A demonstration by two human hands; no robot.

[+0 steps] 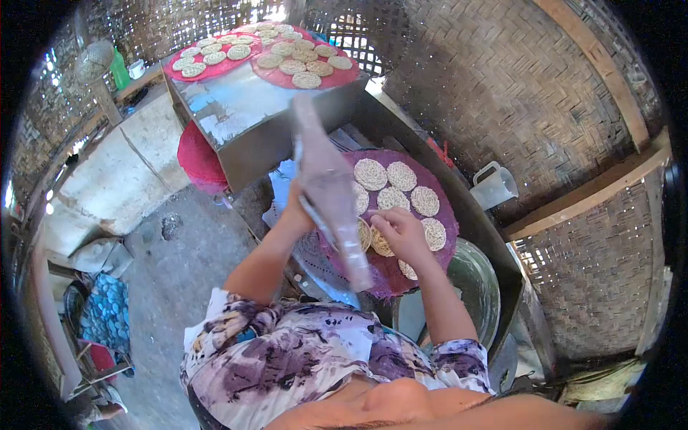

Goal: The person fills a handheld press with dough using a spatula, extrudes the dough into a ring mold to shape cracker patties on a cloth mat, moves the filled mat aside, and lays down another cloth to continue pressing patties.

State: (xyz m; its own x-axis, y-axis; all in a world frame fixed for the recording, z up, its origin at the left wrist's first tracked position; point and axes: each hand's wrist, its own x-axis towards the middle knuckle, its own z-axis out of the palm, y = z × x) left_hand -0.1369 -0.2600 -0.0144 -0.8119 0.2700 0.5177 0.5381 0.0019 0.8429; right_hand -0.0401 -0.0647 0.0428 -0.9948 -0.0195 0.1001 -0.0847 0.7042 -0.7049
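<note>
My left hand [295, 209] is closed around a long, greyish, paddle-like board [326, 168], held tilted up and blurred by motion; most of my fingers are behind it. My right hand [403, 233] is over a round purple mesh sheet [437, 261], its fingers curled together; whether anything is in them is hidden. Just below those fingers lies a yellowish coiled noodle-like disc [380, 244]. Paler discs, such as a coiled disc [393, 199] above my right hand, lie around it on the sheet. The board covers the sheet's left side.
Red round sheets [236, 69] with several pale discs lie on a box-like metal-topped stand [236, 115] ahead. A large green tub [476, 283] stands by my right forearm. A clear plastic jug [494, 186] is by the woven wall [502, 93]. Bare floor [168, 287] lies to the left.
</note>
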